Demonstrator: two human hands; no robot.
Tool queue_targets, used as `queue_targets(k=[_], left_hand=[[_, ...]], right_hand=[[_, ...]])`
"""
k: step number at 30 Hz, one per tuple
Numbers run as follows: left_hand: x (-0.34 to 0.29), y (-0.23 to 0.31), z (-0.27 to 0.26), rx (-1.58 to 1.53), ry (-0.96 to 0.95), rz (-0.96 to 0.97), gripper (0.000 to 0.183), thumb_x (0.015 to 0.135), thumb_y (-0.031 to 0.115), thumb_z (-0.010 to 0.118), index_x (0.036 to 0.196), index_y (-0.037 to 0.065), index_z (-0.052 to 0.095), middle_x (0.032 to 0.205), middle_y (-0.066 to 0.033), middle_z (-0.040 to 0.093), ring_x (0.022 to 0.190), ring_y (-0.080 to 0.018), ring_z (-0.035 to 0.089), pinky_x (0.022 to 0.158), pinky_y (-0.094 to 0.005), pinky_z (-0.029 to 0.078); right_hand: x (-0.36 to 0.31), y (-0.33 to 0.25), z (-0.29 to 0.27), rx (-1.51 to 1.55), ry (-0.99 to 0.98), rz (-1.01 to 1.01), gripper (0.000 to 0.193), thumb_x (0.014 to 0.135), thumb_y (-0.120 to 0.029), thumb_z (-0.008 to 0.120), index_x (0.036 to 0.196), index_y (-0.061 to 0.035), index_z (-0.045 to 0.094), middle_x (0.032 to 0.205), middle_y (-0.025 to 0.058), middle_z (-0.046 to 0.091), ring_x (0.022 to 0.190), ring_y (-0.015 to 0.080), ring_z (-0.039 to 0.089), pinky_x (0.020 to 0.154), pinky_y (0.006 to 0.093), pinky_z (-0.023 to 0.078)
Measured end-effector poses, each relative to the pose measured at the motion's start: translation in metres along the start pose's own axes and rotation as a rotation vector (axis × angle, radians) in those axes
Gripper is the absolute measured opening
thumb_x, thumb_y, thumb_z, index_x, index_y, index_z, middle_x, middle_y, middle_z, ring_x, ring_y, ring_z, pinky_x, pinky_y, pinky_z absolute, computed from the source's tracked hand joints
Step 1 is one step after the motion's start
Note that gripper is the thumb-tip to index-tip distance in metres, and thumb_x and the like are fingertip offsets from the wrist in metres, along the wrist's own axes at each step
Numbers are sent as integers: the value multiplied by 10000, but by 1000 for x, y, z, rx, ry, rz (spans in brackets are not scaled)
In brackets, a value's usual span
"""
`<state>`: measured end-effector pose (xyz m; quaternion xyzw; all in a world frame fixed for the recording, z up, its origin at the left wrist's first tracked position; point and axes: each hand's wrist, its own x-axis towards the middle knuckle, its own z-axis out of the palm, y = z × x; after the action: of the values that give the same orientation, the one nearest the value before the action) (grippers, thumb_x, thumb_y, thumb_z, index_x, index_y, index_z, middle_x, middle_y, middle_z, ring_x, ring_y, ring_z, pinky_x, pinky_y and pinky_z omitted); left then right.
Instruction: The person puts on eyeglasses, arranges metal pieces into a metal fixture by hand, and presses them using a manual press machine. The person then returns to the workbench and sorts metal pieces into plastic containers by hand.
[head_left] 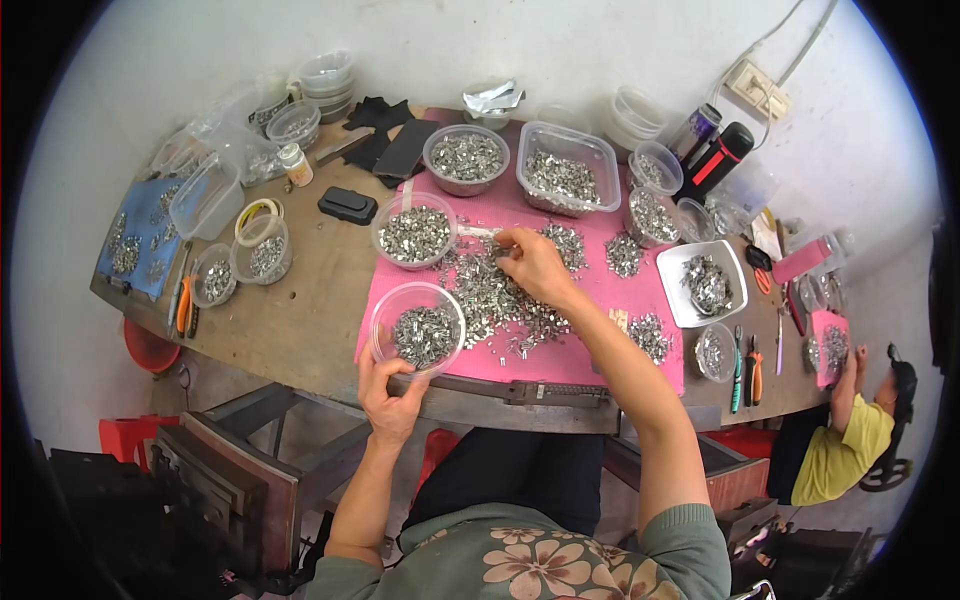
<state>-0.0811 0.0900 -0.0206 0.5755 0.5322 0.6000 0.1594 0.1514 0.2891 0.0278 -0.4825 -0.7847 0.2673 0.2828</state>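
Observation:
My left hand [392, 398] grips the near rim of a clear round plastic tub [462, 338], thumb and fingers around its edge. Small shiny metal parts [424, 336] cover the tub's bottom. The tub is tilted slightly at the front edge of a pink sheet [590, 300]. Over a loose pile of similar metal pieces [490, 290] on the sheet, my right hand [532, 265] has its fingers bent and drawn together at the pile's far side. What lies between those fingertips is hidden. Another filled round tub [415, 232] stands just beyond the held one.
Behind the pile stand a filled round bowl [467, 160] and a rectangular container [568, 170]. A white tray [701, 284] of metal strips is at the right, near pliers [755, 372]. A caliper [555, 393] lies along the front edge. Another person [850, 430] works far right.

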Motion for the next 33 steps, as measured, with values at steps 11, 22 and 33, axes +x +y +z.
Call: queue_targets(k=[11,22,33], left_hand=[[0,1,-2,28,3,-5,267,754,32,832,873,60,595,1453,-262,500,1329,-358,526,1100,-435,389],[1,0,-1,37,25,21,278,754,56,847,878,63,599,1442,-254,515,1274,-350,567,1066,-431,427],[-3,-8,5,-267,190,-102,281,799,-8,814,915,32,561,1476,-241,445,1308,-339,525,1070,-437,455]], right_hand=[[-23,6,-22,-137,-203,-148,313,817,-18,679,1128,6,654,1015,159,615,847,263,665,776,382,550],[2,-9,12,-29,-21,-187,220,821,-23,685,1041,-24,695,980,156,629,877,321,645,805,429,531],[16,-7,30,-274,26,-494,156,837,-186,760,982,-128,768,1067,53,686,1027,263,579,899,412,450]])
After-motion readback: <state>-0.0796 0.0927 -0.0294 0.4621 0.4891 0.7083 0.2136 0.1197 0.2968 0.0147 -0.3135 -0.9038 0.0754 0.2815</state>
